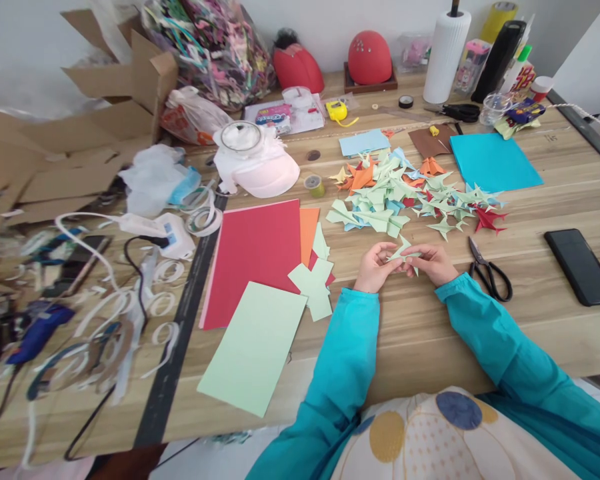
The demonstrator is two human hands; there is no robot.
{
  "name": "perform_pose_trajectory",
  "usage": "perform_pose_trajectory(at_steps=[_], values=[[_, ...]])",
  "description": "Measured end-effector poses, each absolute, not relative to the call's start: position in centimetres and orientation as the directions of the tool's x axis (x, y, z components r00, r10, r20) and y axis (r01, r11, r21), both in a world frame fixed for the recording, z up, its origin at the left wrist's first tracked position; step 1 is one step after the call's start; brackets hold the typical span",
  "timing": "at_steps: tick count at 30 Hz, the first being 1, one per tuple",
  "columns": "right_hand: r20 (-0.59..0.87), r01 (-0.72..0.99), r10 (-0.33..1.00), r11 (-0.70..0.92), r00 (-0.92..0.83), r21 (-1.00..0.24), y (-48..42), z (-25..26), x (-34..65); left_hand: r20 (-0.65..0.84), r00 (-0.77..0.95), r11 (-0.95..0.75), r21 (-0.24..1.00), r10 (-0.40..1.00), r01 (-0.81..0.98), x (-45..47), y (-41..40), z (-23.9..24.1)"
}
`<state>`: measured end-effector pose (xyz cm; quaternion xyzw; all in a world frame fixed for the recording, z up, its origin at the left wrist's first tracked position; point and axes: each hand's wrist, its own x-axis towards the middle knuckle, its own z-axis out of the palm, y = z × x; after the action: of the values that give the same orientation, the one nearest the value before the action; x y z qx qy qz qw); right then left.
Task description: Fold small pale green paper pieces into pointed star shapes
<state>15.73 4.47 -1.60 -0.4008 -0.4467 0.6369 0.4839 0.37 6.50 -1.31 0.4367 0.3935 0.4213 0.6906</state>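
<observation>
My left hand (375,267) and my right hand (433,263) meet over the wooden table (530,213), both pinching a small pale green folded paper piece (401,251). Teal sleeves cover both arms. Just beyond my hands lies a heap of folded paper cranes (405,193) in green, orange, blue and red. Small pale green paper squares (314,283) lie to the left of my left hand, overlapping a red sheet (253,257).
Black scissors (487,270) lie right of my right hand, a black phone (580,265) farther right. A large pale green sheet (255,347), an orange sheet (309,230) and a blue sheet (493,161) lie around. Cardboard, tape rolls, cables and bags crowd the left.
</observation>
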Motion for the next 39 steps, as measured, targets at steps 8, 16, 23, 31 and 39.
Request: perform_pose_trajectory(at_steps=[8,16,23,31,39], values=[[-0.067,-0.262,0.969,-0.13,-0.236,-0.956,4.33,-1.29,15.69,-0.179,0.315,0.261,0.935,0.932,-0.242,0.37,6.62,-1.62],[-0.082,-0.254,0.965,-0.147,-0.247,-0.956,4.35,-1.39,15.68,-0.189,0.318,0.274,0.929,0.929,-0.247,0.36,6.6,-1.61],[-0.057,-0.3,0.955,-0.149,-0.292,-0.942,4.31,-1.63,15.73,-0.221,0.303,0.308,0.91,0.927,-0.279,0.19,6.76,-1.75],[-0.056,-0.254,0.964,-0.124,-0.261,-0.959,4.36,-1.11,15.51,-0.21,0.301,0.294,0.917,0.93,-0.268,0.33,6.58,-1.51],[-0.072,-0.221,0.97,-0.125,-0.233,-0.967,4.3,-1.51,15.35,-0.169,0.347,0.244,0.951,0.923,-0.188,0.5,6.41,-1.33]])
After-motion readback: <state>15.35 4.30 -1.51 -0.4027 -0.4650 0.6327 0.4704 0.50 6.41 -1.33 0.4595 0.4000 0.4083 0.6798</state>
